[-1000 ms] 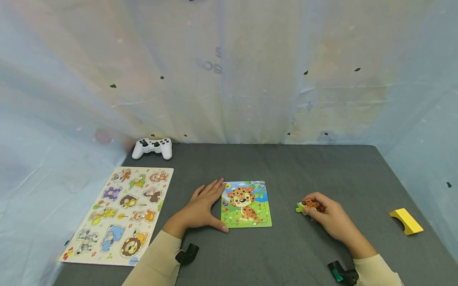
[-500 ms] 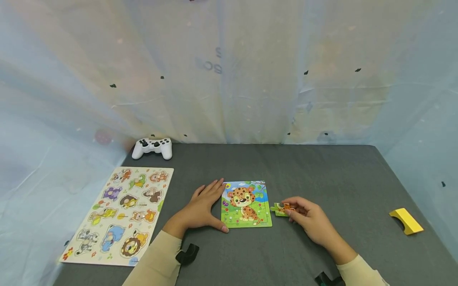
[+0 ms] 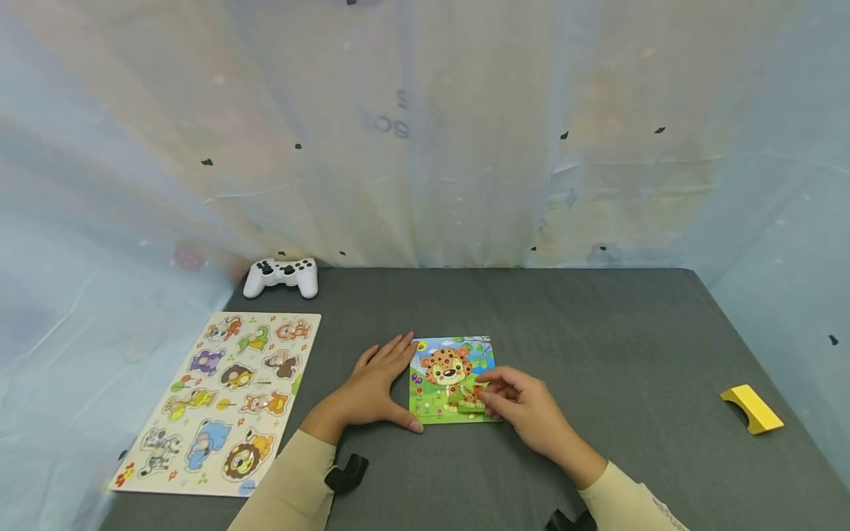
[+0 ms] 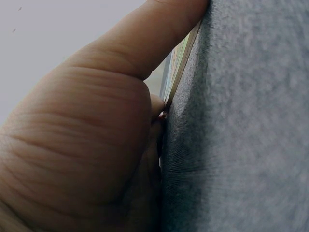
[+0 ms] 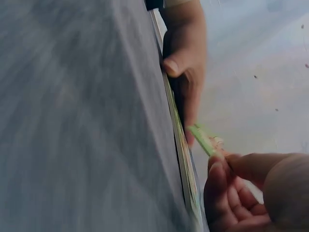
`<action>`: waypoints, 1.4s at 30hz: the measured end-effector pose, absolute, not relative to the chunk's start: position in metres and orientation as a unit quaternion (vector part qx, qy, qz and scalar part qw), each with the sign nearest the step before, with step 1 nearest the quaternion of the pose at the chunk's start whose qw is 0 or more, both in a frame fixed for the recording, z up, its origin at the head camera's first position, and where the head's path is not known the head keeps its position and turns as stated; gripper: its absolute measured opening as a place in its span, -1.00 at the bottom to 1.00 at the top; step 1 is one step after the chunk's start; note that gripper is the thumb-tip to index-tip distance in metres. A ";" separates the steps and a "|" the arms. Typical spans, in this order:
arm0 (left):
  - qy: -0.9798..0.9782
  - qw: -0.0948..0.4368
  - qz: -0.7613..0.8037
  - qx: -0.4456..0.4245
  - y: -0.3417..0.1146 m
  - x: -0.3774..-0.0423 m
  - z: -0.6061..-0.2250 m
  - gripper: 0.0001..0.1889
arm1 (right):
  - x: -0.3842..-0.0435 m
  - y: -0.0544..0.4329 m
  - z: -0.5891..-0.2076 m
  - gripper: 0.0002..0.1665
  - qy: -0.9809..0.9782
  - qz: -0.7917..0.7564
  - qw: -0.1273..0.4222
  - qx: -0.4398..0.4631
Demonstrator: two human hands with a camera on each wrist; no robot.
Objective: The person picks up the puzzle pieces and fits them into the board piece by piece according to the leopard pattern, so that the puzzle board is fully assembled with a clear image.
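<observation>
A square jigsaw board [image 3: 428, 414] with a spotted leopard cub picture lies on the grey table. My left hand [image 3: 370, 389] rests along its left side, fingers stretched out and thumb spread at the lower left corner. Between thumb and fingertips, my right hand [image 3: 531, 413] pinches a green and orange jigsaw piece [image 3: 470, 405]. That piece overlaps the lower right of the picture in the head view. Seen from the right wrist, the piece [image 5: 203, 140] is tilted and raised above the board's edge [image 5: 177, 130]. Fingers cover part of the piece.
On the left lies a large cream peg puzzle board [image 3: 229, 405] with animal figures. A white game controller [image 3: 282, 276] sits at the back left. Towards the right edge of the table [image 3: 617, 317] is a yellow arch block [image 3: 753, 408]. Plastic sheeting [image 3: 465, 147] hangs behind.
My right hand has moved left with the jigsaw piece, from the table right of the leopard board to over its lower right part. The left hand has stayed in place.
</observation>
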State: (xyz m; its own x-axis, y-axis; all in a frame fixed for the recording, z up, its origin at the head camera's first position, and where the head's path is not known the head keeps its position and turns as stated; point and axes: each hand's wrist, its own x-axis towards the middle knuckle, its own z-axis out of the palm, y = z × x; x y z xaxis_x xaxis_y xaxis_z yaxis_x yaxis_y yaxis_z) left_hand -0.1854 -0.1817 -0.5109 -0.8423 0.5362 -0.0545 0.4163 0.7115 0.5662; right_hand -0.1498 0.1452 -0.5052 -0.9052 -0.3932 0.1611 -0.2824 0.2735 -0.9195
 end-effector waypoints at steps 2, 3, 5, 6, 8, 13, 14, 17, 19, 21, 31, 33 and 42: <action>0.920 0.108 0.275 0.259 -0.182 -0.186 -0.511 0.55 | -0.151 0.137 -0.505 -0.80 0.807 -0.550 0.046 -0.208; 0.920 0.109 0.274 0.259 -0.182 -0.186 -0.511 0.55 | -0.151 0.133 -0.505 -0.82 0.814 -0.542 0.044 -0.206; 0.920 0.108 0.274 0.260 -0.181 -0.186 -0.511 0.54 | -0.151 0.127 -0.504 -0.84 0.825 -0.528 0.039 -0.197; 0.920 0.109 0.273 0.260 -0.181 -0.186 -0.511 0.54 | -0.151 0.124 -0.504 -0.84 0.831 -0.521 0.037 -0.192; 0.919 0.109 0.274 0.260 -0.180 -0.186 -0.510 0.53 | -0.151 0.119 -0.503 -0.85 0.840 -0.509 0.033 -0.187; 0.918 0.105 0.277 0.264 -0.180 -0.186 -0.509 0.52 | -0.148 0.116 -0.501 -0.77 0.867 -0.461 -0.008 -0.191; 0.918 0.105 0.276 0.264 -0.180 -0.186 -0.509 0.52 | -0.147 0.117 -0.501 -0.75 0.872 -0.448 -0.021 -0.195; 0.919 0.103 0.274 0.266 -0.180 -0.186 -0.510 0.52 | -0.144 0.119 -0.499 -0.68 0.891 -0.386 -0.056 -0.231; 0.919 0.103 0.274 0.266 -0.179 -0.186 -0.510 0.52 | -0.139 0.121 -0.496 -0.63 0.900 -0.330 -0.066 -0.278; 0.918 0.103 0.276 0.267 -0.178 -0.185 -0.510 0.51 | -0.134 0.122 -0.493 -0.55 0.901 -0.272 -0.067 -0.332; 0.918 0.098 0.281 0.263 -0.176 -0.184 -0.511 0.50 | -0.119 0.119 -0.486 -0.32 0.895 -0.165 0.022 -0.413; 0.918 0.099 0.282 0.262 -0.176 -0.185 -0.512 0.50 | -0.120 0.121 -0.487 -0.31 0.892 -0.183 0.039 -0.411; 0.917 0.106 0.280 0.263 -0.178 -0.188 -0.518 0.50 | -0.140 0.141 -0.506 -0.27 0.882 -0.317 0.055 -0.345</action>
State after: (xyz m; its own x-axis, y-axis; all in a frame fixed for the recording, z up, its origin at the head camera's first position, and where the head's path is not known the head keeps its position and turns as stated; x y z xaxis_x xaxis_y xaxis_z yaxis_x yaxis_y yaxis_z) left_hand -0.1878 -0.1784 -0.5179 -0.8391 0.5420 -0.0471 0.4231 0.7046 0.5697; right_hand -0.1400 0.1415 -0.5062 -0.7560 -0.6430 0.1228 -0.5737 0.5604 -0.5974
